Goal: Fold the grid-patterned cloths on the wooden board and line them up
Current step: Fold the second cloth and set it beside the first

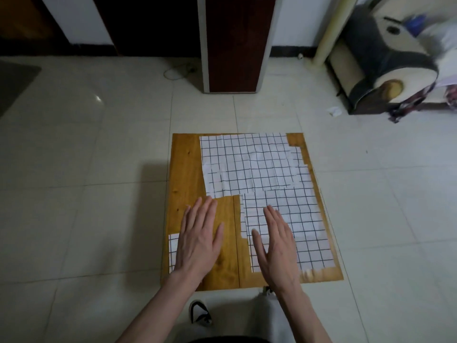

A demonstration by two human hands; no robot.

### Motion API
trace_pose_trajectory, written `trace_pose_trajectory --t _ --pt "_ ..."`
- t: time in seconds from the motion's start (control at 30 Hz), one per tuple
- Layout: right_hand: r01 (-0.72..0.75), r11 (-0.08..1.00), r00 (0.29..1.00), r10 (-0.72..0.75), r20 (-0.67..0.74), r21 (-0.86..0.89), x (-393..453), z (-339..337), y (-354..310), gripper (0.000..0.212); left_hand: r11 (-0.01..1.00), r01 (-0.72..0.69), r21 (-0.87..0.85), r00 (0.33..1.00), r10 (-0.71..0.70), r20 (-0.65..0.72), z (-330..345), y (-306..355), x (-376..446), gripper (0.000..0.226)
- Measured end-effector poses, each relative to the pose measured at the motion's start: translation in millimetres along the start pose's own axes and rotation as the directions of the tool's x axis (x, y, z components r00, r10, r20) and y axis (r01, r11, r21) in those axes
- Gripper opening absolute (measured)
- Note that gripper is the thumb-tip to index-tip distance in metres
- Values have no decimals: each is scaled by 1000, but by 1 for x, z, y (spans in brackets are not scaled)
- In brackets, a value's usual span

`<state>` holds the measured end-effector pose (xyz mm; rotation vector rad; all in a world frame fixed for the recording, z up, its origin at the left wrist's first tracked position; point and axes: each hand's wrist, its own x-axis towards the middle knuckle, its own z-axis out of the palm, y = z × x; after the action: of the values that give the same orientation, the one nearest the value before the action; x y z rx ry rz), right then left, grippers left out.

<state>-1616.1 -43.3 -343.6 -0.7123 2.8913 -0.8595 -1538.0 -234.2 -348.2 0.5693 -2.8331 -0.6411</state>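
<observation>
Head view. A wooden board [188,174] lies on a tiled floor [99,169], its long axis running away from the person. Three grid-patterned cloths occupy it. The largest cloth [249,162] is spread over the far half, offset toward the right edge, with a second layer showing along its right margin. A near-right cloth [304,219] covers the near right quarter, its long axis also running away from the person and its far edge meeting or slightly overlapping the largest cloth. A small cloth [173,246] sits at the near left corner, mostly hidden.

The left hand [197,241] is flat, fingers straight and together, palm down over bare wood between the two near cloths, its heel overlapping the small cloth; it grips nothing. Whether it presses the board or hovers just above it cannot be told. The right hand [274,246] is likewise flat and extended, thumb spread to the left, lying over the left portion of the near-right cloth and holding nothing.

Judgement: the near-right cloth lies directly under and to the right of the right hand, so that hand is the nearer one for smoothing or folding it; the largest cloth lies beyond both sets of fingertips.
</observation>
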Motion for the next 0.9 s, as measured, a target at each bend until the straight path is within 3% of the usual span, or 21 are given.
trace_pose_trajectory --t 0.53,0.9 --pt "100 995 976 -97 194 -2 71 -69 171 58 983 163 78 984 -168 57 101 137 32 54" --pt "124 992 957 -118 265 -5 110 -30 260 58 986 151 66 984 -157 90 189 142 66 53"
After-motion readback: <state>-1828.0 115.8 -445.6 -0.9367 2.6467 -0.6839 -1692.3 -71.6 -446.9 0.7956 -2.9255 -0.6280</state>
